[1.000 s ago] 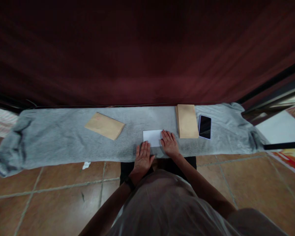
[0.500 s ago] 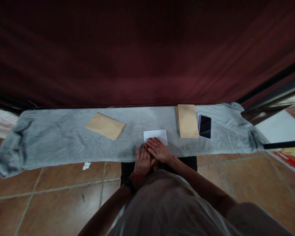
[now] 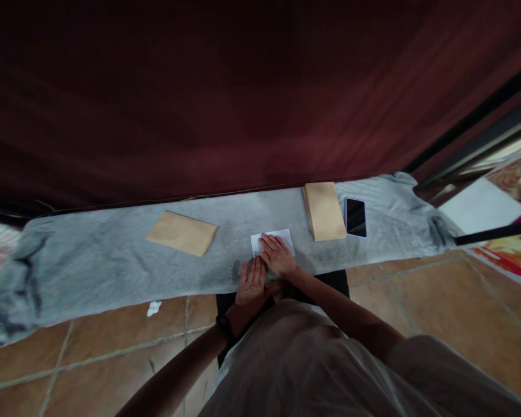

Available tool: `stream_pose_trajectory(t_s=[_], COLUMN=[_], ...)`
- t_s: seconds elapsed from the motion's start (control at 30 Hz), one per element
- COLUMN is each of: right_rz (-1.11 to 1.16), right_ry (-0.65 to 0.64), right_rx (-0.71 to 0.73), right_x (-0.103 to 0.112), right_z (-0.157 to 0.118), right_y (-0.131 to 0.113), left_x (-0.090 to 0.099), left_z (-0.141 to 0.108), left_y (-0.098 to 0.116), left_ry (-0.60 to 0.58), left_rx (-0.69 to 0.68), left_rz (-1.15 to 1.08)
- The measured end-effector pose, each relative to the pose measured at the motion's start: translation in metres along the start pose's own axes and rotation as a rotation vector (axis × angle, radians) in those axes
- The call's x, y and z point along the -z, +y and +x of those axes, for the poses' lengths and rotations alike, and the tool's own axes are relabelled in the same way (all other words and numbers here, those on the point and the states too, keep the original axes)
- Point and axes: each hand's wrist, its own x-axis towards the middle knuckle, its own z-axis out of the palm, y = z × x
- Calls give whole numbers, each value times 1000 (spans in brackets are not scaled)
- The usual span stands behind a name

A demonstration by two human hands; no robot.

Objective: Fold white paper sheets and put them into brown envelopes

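A small white sheet of paper [image 3: 286, 236] lies on the grey cloth close in front of me. My right hand [image 3: 278, 256] rests flat across its middle, fingers stretched out and covering part of it. Just left of it, my left hand [image 3: 251, 282] lies with its fingers extended at the near edge of the sheet; whether they touch it I cannot tell. A dark band circles my left wrist. Neither hand grips anything.
The grey cloth [image 3: 104, 249] covers a long narrow surface. A brown envelope [image 3: 182, 233] lies to the left, a stack of brown envelopes [image 3: 325, 211] to the right, with a phone [image 3: 356, 218] beside it. A dark red curtain [image 3: 226, 116] hangs behind.
My right hand has slid forward over the white sheet. The hands have drawn slightly apart, my left staying near the close edge. The whole view has tilted a little.
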Motion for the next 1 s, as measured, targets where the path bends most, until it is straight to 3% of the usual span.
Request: stream_pose_trajectory(t_s=[0.4, 0.63, 0.7, 1.0], right_rz=[-61, -25, -31, -62], right_ry=[98, 14, 1, 59], right_rx=[-214, -15, -25, -170], right_x=[18, 17, 15, 23], right_z=[-71, -72, -72, -92], right_y=[23, -6, -11, 18], left_x=[3, 4, 5, 11], left_z=[1, 2, 3, 12], left_y=[-3, 1, 2, 17], left_ry=[1, 25, 23, 45], left_rx=[-39, -6, 6, 107], left_rz=[-11, -42, -42, -76])
